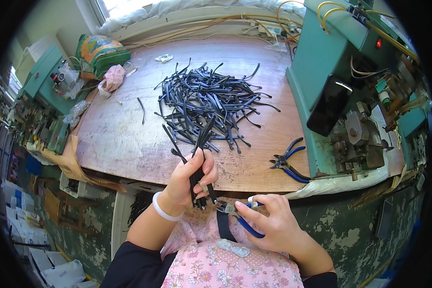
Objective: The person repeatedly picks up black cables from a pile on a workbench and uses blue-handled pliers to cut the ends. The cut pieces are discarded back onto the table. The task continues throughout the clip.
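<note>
The left hand [192, 176], its grip curled closely around bundled dark strips [205, 136] by the bench [254, 174] edge, could shed pieces if it slackens; the right hand [273, 223], its grip wrapped round blue-handled pliers [248, 227] near the strips' lower ends, might nip a neighbour should the tips stray.

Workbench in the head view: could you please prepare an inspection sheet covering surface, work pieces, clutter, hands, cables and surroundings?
Surface: wooden tabletop, scuffed and stained.
Work pieces: heap of black strips, resembling eyeglass temples; one stray strip lies left of it.
Clutter: second pair of pliers at right, handles spread; pink bag and green bag at back left.
Hands: left hand grips a strip bundle; right hand holds blue-handled cutting pliers, tips near the bundle's lower end, contact unclear.
Cables: yellowish cables run behind the tabletop.
Surroundings: left green machine; right green machine with smartphone against it; worn green floor.
</note>
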Available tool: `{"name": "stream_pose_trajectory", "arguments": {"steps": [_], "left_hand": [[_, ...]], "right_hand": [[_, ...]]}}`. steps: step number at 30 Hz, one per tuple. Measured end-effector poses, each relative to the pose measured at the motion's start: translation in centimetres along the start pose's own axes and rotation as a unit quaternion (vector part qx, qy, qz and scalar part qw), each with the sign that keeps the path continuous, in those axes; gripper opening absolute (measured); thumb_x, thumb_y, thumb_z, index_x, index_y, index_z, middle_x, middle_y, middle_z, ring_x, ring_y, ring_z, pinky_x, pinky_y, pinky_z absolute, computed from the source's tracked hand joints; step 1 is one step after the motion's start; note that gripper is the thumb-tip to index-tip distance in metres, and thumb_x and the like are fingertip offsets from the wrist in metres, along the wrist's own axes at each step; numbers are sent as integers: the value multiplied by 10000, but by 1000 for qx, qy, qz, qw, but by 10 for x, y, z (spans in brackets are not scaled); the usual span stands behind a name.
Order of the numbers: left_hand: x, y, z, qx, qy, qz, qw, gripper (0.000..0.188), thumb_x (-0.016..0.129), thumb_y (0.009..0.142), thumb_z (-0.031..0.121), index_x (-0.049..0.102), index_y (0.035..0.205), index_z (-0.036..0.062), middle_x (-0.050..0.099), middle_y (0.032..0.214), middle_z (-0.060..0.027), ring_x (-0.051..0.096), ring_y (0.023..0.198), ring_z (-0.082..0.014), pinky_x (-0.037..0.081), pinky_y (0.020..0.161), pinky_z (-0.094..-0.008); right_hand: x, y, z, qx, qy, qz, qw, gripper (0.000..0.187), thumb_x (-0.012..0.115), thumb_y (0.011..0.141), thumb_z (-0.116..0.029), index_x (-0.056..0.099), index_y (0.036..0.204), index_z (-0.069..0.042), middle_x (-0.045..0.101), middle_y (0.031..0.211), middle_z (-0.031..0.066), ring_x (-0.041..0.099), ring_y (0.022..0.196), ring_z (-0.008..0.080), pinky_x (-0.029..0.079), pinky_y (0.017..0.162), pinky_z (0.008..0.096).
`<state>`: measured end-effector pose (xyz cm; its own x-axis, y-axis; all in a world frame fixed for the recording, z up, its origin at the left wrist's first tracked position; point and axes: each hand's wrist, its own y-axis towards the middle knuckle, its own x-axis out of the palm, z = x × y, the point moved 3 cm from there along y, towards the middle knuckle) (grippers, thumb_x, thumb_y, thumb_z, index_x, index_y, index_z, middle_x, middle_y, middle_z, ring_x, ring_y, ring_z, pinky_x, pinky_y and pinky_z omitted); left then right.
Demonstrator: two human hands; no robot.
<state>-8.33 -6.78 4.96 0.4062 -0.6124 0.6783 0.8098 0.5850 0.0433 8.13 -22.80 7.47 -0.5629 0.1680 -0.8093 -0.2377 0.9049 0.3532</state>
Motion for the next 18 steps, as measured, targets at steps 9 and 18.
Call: {"name": "stream_pose_trajectory", "arguments": {"steps": [9,18], "left_hand": [[10,0,0,8,-19,-52,998,413,370,1069,430,454,839,97,438,604,2,320,417,-34,305,362,-195],[33,-35,-19,449,215,73,864,424,376,1037,510,417,896,113,479,620,-10,373,467,-91,365,467,-233]], "right_hand": [[-2,0,-2,-12,-25,-12,1000,635,779,702,-207,633,1320,-220,520,1059,83,538,927,258,443,812,388],[-5,1,-5,45,32,30,998,623,795,711,-181,637,1312,-223,526,997,100,553,805,266,476,721,372]]}}
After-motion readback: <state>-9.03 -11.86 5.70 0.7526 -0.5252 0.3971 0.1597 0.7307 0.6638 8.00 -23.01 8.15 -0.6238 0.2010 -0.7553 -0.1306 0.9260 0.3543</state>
